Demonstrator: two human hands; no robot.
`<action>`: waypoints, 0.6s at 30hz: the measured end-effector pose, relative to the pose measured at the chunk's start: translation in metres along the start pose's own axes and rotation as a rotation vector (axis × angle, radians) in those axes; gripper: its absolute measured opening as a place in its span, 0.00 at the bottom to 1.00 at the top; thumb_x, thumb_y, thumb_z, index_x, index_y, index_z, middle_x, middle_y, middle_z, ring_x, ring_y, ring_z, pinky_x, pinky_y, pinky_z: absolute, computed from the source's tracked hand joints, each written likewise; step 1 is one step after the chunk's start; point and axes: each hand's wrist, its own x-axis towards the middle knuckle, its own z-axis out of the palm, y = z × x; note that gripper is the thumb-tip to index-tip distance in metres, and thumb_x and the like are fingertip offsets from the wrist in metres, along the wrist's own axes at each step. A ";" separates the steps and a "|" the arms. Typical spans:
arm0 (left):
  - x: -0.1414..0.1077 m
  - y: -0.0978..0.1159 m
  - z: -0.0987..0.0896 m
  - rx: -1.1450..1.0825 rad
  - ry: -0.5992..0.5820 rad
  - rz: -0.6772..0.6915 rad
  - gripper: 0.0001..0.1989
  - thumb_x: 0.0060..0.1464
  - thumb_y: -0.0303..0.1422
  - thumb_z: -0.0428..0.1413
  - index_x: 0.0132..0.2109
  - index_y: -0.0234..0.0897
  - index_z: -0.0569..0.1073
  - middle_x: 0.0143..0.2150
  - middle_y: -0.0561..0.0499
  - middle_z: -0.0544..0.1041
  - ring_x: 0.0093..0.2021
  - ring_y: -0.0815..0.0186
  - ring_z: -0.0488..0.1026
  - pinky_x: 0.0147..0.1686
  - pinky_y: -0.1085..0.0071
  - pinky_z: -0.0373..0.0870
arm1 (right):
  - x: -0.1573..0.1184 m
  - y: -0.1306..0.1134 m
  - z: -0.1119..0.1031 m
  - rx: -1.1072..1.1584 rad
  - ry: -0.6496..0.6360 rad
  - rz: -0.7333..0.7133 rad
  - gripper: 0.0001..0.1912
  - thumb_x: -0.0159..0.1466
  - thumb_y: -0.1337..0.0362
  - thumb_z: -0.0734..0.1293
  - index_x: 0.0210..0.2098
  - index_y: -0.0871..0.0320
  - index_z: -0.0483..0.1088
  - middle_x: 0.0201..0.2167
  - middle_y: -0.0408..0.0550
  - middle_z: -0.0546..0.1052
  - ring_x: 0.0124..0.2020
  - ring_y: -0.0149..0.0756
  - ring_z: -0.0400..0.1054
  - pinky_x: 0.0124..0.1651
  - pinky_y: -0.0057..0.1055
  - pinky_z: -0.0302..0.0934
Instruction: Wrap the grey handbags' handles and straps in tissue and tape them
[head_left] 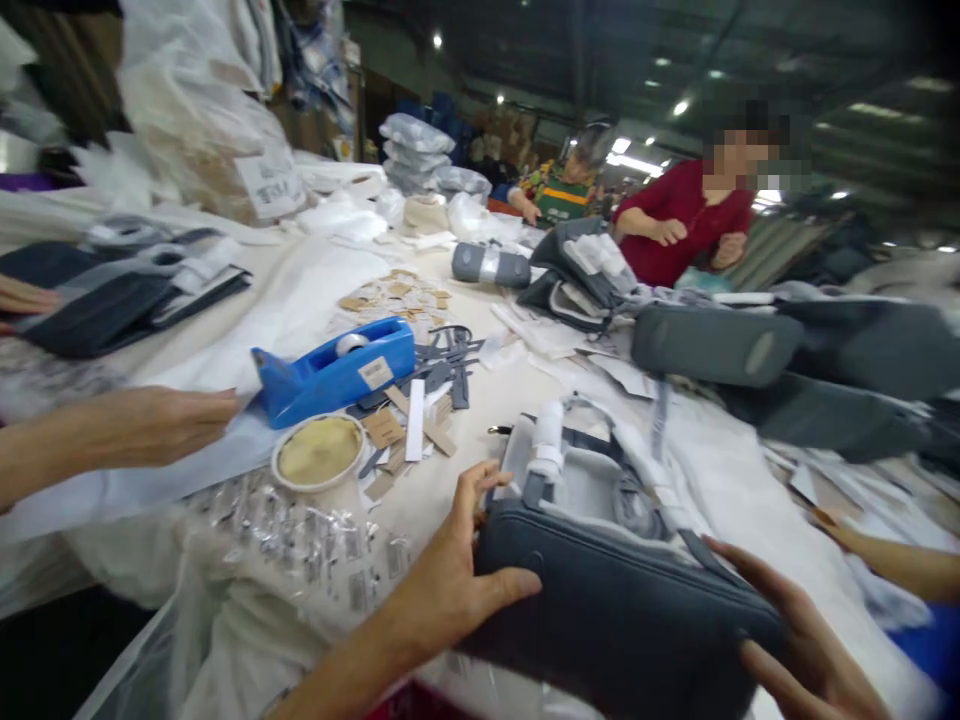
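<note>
A dark grey handbag [600,610] is held in front of me, tilted, its light lining and white-wrapped handle [549,435] facing up. My left hand [457,580] grips the bag's left end, thumb on the outer side and fingers over the top edge. Around the right end, my right hand [814,635] has its thumb and fingers against the bag. Left of the bag lie grey straps [450,360] and cardboard tags [384,428]. A blue tape dispenser [337,370] and a round tub [319,452] of yellowish paste stand beyond my left forearm.
A co-worker's hand [165,425] reaches toward the dispenser from the left; another person's forearm [900,555] shows at right. More grey bags [716,345] are piled on the right. Two people stand across the table. Clear plastic packets [300,530] lie near the front edge.
</note>
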 end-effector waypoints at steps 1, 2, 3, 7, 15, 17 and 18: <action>0.004 0.004 -0.001 0.023 -0.045 -0.008 0.41 0.45 0.38 0.63 0.61 0.45 0.49 0.54 0.45 0.67 0.49 0.58 0.70 0.48 0.63 0.68 | 0.003 -0.007 0.001 0.032 -0.008 0.033 0.33 0.57 0.49 0.65 0.60 0.46 0.56 0.59 0.50 0.66 0.56 0.55 0.63 0.53 0.47 0.63; 0.008 0.008 -0.002 0.055 -0.071 -0.016 0.39 0.46 0.39 0.62 0.61 0.45 0.50 0.52 0.46 0.69 0.48 0.58 0.71 0.48 0.63 0.68 | 0.005 -0.014 0.001 0.057 -0.021 0.055 0.34 0.57 0.48 0.65 0.60 0.48 0.55 0.59 0.51 0.66 0.56 0.55 0.63 0.54 0.46 0.62; 0.011 0.011 -0.003 0.091 -0.087 -0.026 0.37 0.47 0.41 0.61 0.60 0.44 0.52 0.50 0.47 0.70 0.47 0.59 0.71 0.47 0.63 0.68 | 0.007 -0.019 0.002 0.069 -0.037 0.061 0.35 0.56 0.48 0.66 0.60 0.49 0.55 0.58 0.52 0.66 0.56 0.54 0.63 0.55 0.46 0.61; 0.016 0.012 0.000 0.231 -0.066 0.016 0.33 0.47 0.45 0.60 0.56 0.45 0.55 0.47 0.50 0.73 0.43 0.59 0.72 0.44 0.65 0.69 | 0.011 -0.027 0.004 0.032 -0.053 0.031 0.38 0.55 0.47 0.67 0.60 0.51 0.54 0.56 0.53 0.67 0.54 0.52 0.64 0.55 0.47 0.59; 0.015 0.007 0.008 0.487 0.153 0.001 0.25 0.41 0.46 0.62 0.45 0.41 0.66 0.42 0.50 0.71 0.42 0.58 0.70 0.45 0.63 0.67 | 0.007 -0.011 0.010 -0.175 0.124 -0.178 0.31 0.55 0.50 0.68 0.56 0.49 0.62 0.52 0.49 0.68 0.56 0.48 0.61 0.59 0.43 0.55; 0.015 0.008 0.012 0.407 0.108 0.020 0.22 0.43 0.45 0.61 0.41 0.39 0.67 0.39 0.51 0.71 0.39 0.60 0.70 0.41 0.66 0.68 | 0.006 -0.010 0.011 -0.161 0.116 -0.201 0.29 0.56 0.52 0.68 0.56 0.48 0.63 0.52 0.48 0.69 0.55 0.47 0.63 0.58 0.40 0.57; 0.015 0.008 0.014 0.344 0.091 0.021 0.21 0.43 0.45 0.61 0.41 0.39 0.66 0.38 0.52 0.71 0.38 0.61 0.70 0.40 0.68 0.68 | 0.006 -0.010 0.011 -0.149 0.109 -0.208 0.28 0.56 0.52 0.68 0.55 0.47 0.63 0.53 0.47 0.69 0.55 0.46 0.63 0.57 0.39 0.58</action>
